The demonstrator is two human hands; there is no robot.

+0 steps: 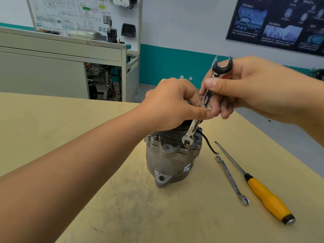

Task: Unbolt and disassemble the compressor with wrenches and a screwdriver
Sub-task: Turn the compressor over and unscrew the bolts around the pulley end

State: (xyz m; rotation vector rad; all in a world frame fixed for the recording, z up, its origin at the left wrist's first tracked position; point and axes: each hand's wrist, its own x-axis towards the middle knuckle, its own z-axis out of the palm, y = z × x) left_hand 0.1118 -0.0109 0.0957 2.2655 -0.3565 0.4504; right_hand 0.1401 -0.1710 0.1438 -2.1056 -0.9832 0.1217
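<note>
A grey metal compressor stands upright on the tan table. My left hand grips its top, hiding the pulley end. An open-end wrench slants down from my right hand, which holds its upper shaft between thumb and fingers. The wrench's lower jaw sits on a bolt at the compressor's flange. Another bolt shows on the flange's left side. A black wire trails from the compressor to the table.
To the right of the compressor lie a slim ring wrench and a yellow-handled screwdriver. Behind the table stand a grey cabinet bench with a wiring display board and a teal-striped wall with a dark poster.
</note>
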